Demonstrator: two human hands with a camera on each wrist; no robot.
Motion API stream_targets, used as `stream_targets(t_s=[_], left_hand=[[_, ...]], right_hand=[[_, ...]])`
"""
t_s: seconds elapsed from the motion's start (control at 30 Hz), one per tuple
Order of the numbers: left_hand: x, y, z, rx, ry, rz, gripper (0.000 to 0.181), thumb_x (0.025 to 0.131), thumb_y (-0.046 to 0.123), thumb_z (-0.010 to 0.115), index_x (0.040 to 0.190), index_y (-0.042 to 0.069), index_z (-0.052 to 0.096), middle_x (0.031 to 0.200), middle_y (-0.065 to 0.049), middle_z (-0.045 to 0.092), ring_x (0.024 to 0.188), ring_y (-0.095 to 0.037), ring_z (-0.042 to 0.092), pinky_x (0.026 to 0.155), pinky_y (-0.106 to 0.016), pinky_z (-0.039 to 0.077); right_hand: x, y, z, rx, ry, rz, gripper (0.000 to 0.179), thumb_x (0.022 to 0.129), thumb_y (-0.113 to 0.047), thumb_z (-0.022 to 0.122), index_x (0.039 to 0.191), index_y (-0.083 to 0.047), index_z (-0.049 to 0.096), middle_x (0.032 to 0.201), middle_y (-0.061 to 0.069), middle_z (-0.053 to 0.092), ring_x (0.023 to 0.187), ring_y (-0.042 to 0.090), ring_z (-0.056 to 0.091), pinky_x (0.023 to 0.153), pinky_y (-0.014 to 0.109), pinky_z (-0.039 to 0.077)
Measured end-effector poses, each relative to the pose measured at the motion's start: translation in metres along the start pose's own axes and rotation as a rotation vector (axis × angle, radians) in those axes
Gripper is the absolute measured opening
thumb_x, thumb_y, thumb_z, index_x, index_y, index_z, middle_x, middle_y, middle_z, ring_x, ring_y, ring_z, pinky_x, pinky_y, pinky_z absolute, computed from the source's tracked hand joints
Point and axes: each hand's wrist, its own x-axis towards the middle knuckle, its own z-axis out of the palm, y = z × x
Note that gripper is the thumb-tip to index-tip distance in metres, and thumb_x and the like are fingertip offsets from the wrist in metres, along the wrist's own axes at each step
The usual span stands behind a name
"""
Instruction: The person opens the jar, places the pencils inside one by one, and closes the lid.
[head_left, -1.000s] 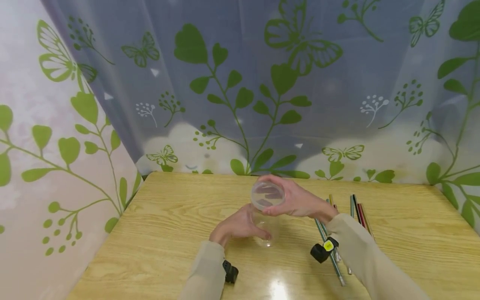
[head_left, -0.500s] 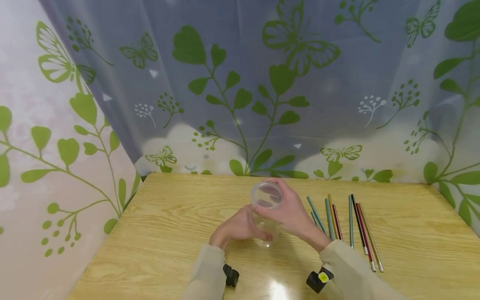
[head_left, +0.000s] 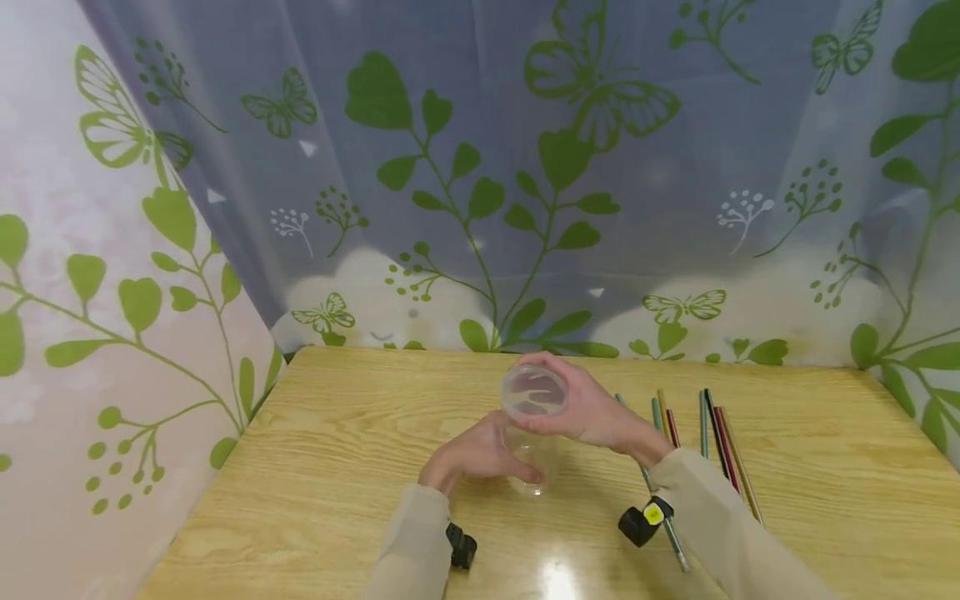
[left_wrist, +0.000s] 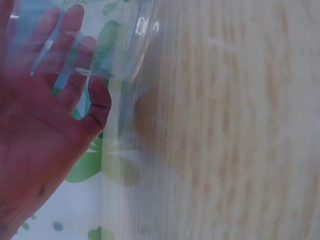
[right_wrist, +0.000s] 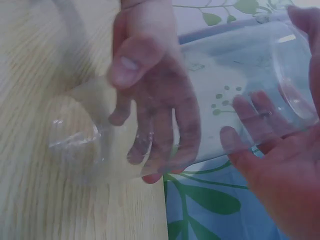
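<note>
A tall, see-through cylindrical jar (head_left: 551,454) stands near the middle of the wooden table, leaning little if at all. My left hand (head_left: 480,450) wraps its lower body, thumb in front. At the top, my right hand (head_left: 592,408) grips the whitish round rim (head_left: 534,392), fingers behind and thumb on the near side. The right wrist view shows the clear jar wall (right_wrist: 215,80) with the left fingers visible through it. Part of the jar (left_wrist: 120,35) also appears in the left wrist view, above the left palm. No contents show inside.
Several pencils (head_left: 720,433) in teal, gold, red and black lie on the table (head_left: 360,417) at the right. The right forearm partly covers them. A patterned curtain (head_left: 450,208) hangs behind the table's back edge, and another hangs at the left.
My right hand turned about the jar's top, its wrist swinging nearer and lower, then back outward over the pencils. The left hand and jar stayed in place.
</note>
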Motion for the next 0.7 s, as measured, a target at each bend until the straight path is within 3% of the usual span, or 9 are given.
stream_targets(t_s=[0.1,0.2,0.37,0.53,0.7], left_hand=[[-0.002,0.001,-0.001,-0.002,0.012,-0.018,0.082,0.074,0.022,0.092,0.144,0.037,0.051,0.156,0.007,0.048,0.15,-0.029,0.037,0.122,-0.064,0.026],[-0.002,0.002,0.0,-0.003,0.026,-0.029,0.083,0.074,0.025,0.091,0.144,0.04,0.05,0.154,0.01,0.049,0.148,-0.028,0.039,0.121,-0.063,0.029],[-0.002,0.003,0.002,-0.007,0.02,-0.009,0.079,0.075,0.025,0.09,0.142,0.041,0.053,0.153,0.011,0.051,0.147,-0.027,0.042,0.119,-0.063,0.031],[-0.001,0.002,0.003,-0.013,0.026,-0.016,0.073,0.075,0.026,0.09,0.138,0.041,0.056,0.148,0.011,0.055,0.143,-0.027,0.045,0.117,-0.063,0.034],[0.0,0.001,0.003,0.024,0.038,-0.002,0.073,0.074,0.024,0.09,0.138,0.034,0.057,0.146,0.007,0.058,0.142,-0.026,0.048,0.117,-0.06,0.036]], right_hand=[[-0.002,-0.002,0.004,-0.035,0.063,-0.005,0.075,0.084,-0.01,0.084,0.147,-0.015,0.043,0.138,0.017,0.059,0.128,0.039,0.058,0.105,0.059,0.05],[-0.008,-0.005,0.008,-0.09,0.178,0.01,0.083,0.081,-0.013,0.088,0.147,-0.015,0.037,0.139,0.016,0.054,0.121,0.036,0.06,0.097,0.051,0.055],[-0.019,-0.005,0.011,-0.176,0.321,0.036,0.076,0.076,-0.019,0.092,0.133,-0.013,0.042,0.133,0.011,0.054,0.111,0.029,0.062,0.092,0.039,0.054],[-0.023,-0.001,0.011,-0.183,0.336,0.005,0.069,0.081,-0.017,0.088,0.137,-0.012,0.048,0.133,0.01,0.057,0.115,0.027,0.062,0.096,0.031,0.055],[-0.025,0.003,0.012,-0.133,0.289,-0.057,0.066,0.088,-0.009,0.08,0.145,-0.009,0.049,0.14,0.017,0.054,0.12,0.031,0.06,0.096,0.027,0.056]])
